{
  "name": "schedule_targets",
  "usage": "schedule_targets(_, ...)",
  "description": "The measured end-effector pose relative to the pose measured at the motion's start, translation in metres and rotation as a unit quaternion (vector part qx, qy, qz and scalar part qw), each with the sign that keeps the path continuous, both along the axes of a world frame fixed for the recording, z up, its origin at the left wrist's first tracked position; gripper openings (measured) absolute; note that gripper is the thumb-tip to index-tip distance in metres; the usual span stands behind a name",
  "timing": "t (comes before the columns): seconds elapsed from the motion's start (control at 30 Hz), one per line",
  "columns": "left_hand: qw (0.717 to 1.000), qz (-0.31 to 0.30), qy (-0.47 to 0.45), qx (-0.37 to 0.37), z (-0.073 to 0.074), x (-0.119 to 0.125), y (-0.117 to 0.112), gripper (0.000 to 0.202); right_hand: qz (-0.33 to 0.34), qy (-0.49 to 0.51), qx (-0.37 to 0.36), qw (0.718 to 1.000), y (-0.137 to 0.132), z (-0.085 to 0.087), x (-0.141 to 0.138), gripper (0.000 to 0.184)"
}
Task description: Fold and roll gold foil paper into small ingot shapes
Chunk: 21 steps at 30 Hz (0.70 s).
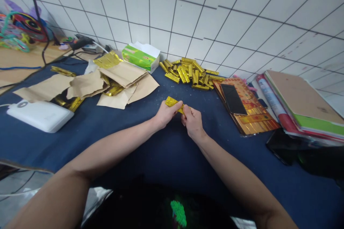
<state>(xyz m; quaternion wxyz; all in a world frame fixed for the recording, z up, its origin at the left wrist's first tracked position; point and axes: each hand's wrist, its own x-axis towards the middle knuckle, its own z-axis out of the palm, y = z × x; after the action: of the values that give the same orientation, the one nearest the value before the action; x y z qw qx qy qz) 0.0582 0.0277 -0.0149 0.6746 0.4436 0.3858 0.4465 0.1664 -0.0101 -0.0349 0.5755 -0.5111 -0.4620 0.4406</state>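
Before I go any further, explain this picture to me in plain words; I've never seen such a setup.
There is no machine here. A camera on a person's head looks forward and down at their bare hands. The left hand and right hand hold a shiny gold piece between them. Beyond, on the dark blue surface, lies a pile of gold pieces. Brown paper lies to the left; to the right, a black phone rests on an orange-gold packet.
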Motion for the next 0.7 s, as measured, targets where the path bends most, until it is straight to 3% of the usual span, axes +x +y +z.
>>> schedule_targets(0.13,0.998,-0.059,0.024,0.025,0.000,-0.009,0.013,0.037,-0.009,0.001,-0.005,1.000,0.004,0.002,0.008,0.046)
schedule_targets(0.37,0.974,-0.222,0.048,0.002,0.004,-0.024,0.027,0.040,-0.013,0.058,-0.036,0.998,0.010,0.004,0.016,0.042)
schedule_targets(0.7,0.969,-0.224,0.099,0.026,0.007,-0.024,0.029,0.044,0.010,0.055,-0.044,0.997,0.012,0.007,0.021,0.045)
